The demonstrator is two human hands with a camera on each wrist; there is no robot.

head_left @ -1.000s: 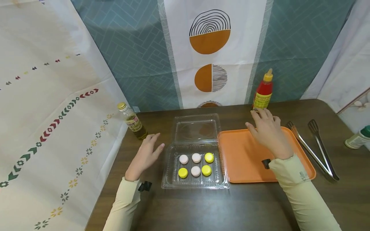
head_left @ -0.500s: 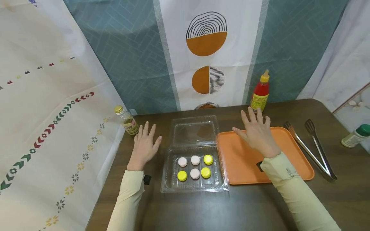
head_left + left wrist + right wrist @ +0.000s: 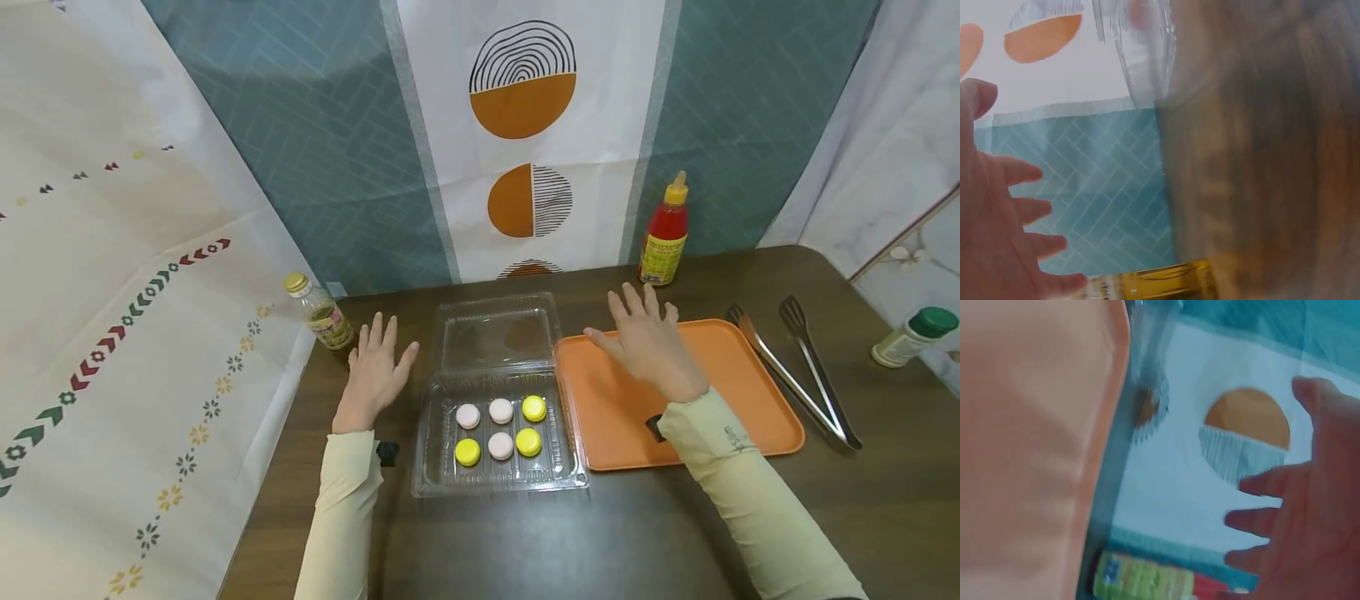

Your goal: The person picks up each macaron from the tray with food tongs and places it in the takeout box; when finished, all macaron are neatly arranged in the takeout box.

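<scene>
My left hand (image 3: 372, 375) has its fingers spread, between the oil bottle (image 3: 327, 321) and a clear plastic container (image 3: 427, 467) whose lid (image 3: 497, 333) lies folded back. Inside the container sit several macarons, some yellow (image 3: 467, 452), some pale pink (image 3: 501, 446). Over the orange tray (image 3: 720, 392) my right hand (image 3: 648, 350) hovers, fingers apart and holding nothing. Both wrist views show the palms, the left hand (image 3: 1004, 219) near the bottle's golden oil (image 3: 1169, 281) and the right hand (image 3: 1310, 512) above a red sauce bottle (image 3: 1147, 579).
The red sauce bottle with a yellow cap (image 3: 664, 237) stands at the back, behind the tray. Metal tongs (image 3: 783, 375), with their two arms spread, lie right of the tray. A green-capped shaker bottle (image 3: 911, 337) is at the far right. Patterned cloth (image 3: 345, 150) hangs behind the table.
Both hands have spread their fingers wider, and the left hand has turned to point forward. The whole head view has shifted slightly. Container, macarons and tray stay in place.
</scene>
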